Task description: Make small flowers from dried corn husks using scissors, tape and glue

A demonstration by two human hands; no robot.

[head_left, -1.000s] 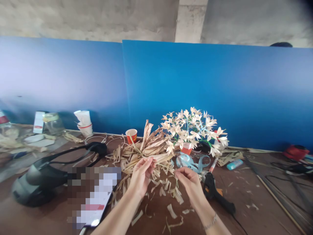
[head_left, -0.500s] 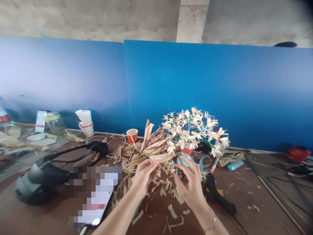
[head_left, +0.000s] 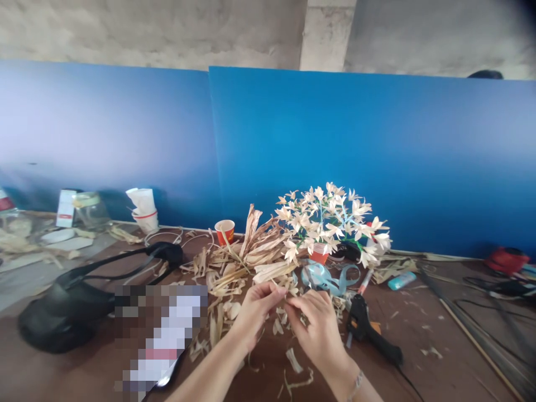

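Observation:
My left hand (head_left: 258,311) is pinched closed at the middle of the table, its fingertips on something too small to make out. Close beside it, my right hand (head_left: 315,324) has thumb and fingers pressed together, nearly meeting the left fingertips. Dried husks (head_left: 263,245) are heaped behind my hands, and pale scraps (head_left: 294,360) lie beneath and in front of them. A bunch of cream-coloured flowers (head_left: 330,215) on green and blue stems stands behind in a red paper cup (head_left: 319,255). Light blue ribbon (head_left: 347,279) lies just behind my right hand.
A black glue gun (head_left: 371,329) lies right of my right hand, its cord running forward. Phone (head_left: 176,329) and black headset (head_left: 62,312) are on the left. Behind stand a red cup (head_left: 225,231), white cups (head_left: 145,215) and a jar (head_left: 92,209). A turquoise object (head_left: 402,281) lies right.
My right hand has moved left and its spread fingers have closed together. My left hand has shifted slightly right and down, so the two sets of fingertips are now nearly touching.

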